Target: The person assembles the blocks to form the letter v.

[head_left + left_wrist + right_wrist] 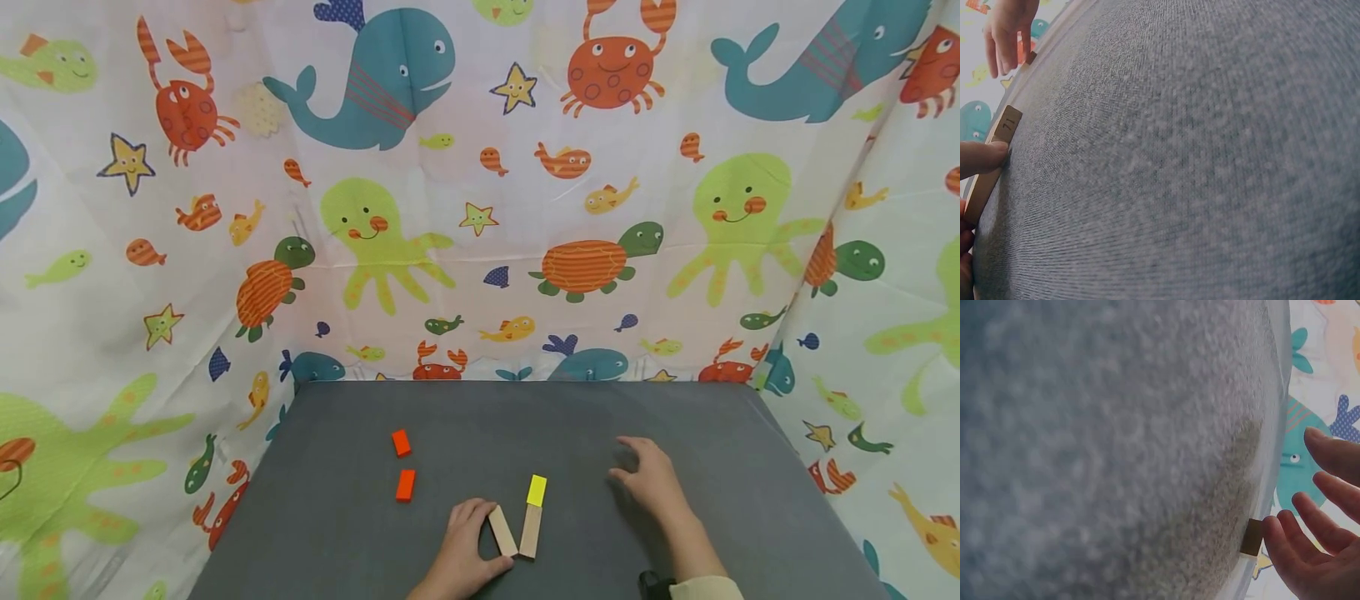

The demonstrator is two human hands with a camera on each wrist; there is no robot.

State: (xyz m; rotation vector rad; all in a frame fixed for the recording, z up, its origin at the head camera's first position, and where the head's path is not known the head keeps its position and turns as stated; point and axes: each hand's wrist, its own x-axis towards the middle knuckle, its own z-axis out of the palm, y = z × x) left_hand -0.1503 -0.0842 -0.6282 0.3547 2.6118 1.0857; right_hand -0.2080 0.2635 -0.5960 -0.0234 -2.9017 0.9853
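Observation:
My left hand (463, 546) pinches a plain wooden block (503, 532) lengthwise, fingertips at its far end and thumb at its near end. In the left wrist view this block (992, 169) has dark printed characters near one end. Just right of it lies a second plain wooden block (530, 532), with a yellow block (536, 490) at its far end, roughly in line. To the right my right hand (651, 479) is over the table, its fingers loosely bent and holding nothing. The right wrist view shows its spread fingers (1329, 537) too.
Two orange-red blocks (405, 486) lie on the left side of the dark grey table (337, 533), one behind the other. A curtain (480, 275) printed with sea animals hangs behind the table and along both sides.

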